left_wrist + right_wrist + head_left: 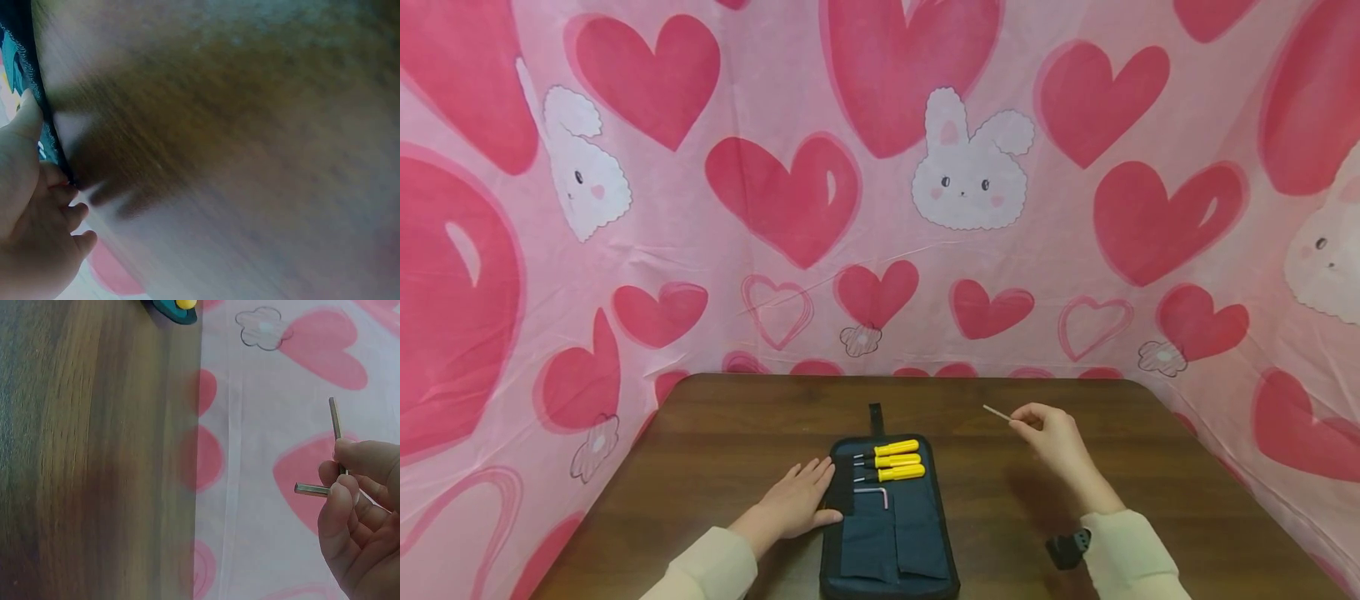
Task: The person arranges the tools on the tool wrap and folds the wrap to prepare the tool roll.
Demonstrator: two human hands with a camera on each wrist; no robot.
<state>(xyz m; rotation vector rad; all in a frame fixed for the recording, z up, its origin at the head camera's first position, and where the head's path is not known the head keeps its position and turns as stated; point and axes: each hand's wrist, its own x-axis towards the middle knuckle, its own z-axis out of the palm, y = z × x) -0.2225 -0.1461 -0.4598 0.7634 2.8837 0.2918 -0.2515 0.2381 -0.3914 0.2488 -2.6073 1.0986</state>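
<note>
My right hand [1052, 437] pinches an L-shaped hex key [335, 415] between thumb and fingertips, above the right part of the table. In the right wrist view both ends of the key stick out past the fingers; its bend is partly hidden. My left hand [793, 504] rests on the left edge of an opened dark tool case [940, 525], fingers extended. Inside the case, several yellow-handled screwdrivers [901, 473] lie side by side, tips under a dark strip. Below them, a second hex key [885, 497] sits with its bent end showing above a pocket.
The brown wooden table [760, 417] carries the case near its front middle. A black strap [876, 419] extends from the case's far edge. Pink heart-printed cloth [880, 242] hangs around the table. A black device [1070, 550] is at my right wrist.
</note>
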